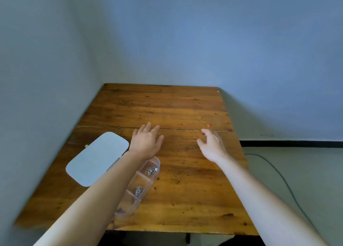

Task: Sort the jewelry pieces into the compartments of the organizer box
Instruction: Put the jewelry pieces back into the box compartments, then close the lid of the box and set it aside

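Observation:
A clear organizer box (156, 162) lies on the wooden table (185, 180), partly under my left forearm. Its far compartment holds a silver chain (150, 171); the one behind it holds another silver piece (138, 190). Its white lid (97, 158) is swung open to the left. A gold chain with a red pendant (204, 123) lies at the table's right side. My right hand (212, 144) hovers just short of it, fingers apart, holding nothing. My left hand (146, 141) rests flat and open beyond the box.
The table stands in a corner, with walls at the left and back. Its right edge (241, 153) drops to the floor, where a dark cable (278, 175) runs. A small round thing (86, 145) lies left of the lid.

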`<action>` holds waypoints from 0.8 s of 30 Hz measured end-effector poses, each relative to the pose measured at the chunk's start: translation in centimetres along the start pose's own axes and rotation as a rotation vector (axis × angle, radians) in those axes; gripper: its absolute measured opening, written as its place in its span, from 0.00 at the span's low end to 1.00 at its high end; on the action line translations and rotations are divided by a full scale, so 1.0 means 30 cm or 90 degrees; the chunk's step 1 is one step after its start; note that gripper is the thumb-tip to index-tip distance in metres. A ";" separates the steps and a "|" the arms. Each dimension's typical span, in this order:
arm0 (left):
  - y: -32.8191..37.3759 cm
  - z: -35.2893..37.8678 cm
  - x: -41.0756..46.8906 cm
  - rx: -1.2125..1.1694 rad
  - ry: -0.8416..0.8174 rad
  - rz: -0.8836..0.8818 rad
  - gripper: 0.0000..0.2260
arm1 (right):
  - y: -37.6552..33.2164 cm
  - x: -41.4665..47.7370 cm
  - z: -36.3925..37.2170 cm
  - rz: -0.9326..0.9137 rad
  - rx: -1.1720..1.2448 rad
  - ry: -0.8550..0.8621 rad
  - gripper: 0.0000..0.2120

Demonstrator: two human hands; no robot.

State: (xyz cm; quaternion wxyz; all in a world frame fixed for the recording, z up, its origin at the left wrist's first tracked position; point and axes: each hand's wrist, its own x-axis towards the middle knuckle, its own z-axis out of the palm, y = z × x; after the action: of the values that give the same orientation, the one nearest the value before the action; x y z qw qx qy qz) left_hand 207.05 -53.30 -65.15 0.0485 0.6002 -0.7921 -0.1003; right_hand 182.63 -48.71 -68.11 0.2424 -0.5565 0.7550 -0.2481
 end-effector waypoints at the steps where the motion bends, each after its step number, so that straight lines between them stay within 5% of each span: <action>1: -0.038 -0.014 -0.039 -0.016 0.047 -0.010 0.26 | -0.016 -0.031 0.016 -0.009 0.008 -0.008 0.24; 8: -0.307 -0.047 -0.334 -0.173 0.260 -0.286 0.30 | -0.181 -0.229 0.176 -0.056 0.052 -0.093 0.26; 14: -0.395 -0.024 -0.460 -0.531 0.304 -0.558 0.40 | -0.290 -0.381 0.309 0.008 0.135 -0.129 0.40; 19: -0.431 -0.053 -0.460 -0.820 0.370 -0.613 0.36 | -0.301 -0.438 0.361 0.073 0.217 -0.181 0.38; 24: -0.436 -0.074 -0.495 -0.732 0.465 -0.529 0.26 | -0.298 -0.452 0.358 0.072 0.281 -0.176 0.33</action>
State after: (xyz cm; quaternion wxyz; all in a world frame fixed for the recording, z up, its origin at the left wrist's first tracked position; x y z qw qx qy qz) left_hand 223.89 -42.66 -65.17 0.5657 0.7223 -0.2617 -0.2998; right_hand 199.54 -39.12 -69.29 0.4718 -0.4757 0.6725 -0.3144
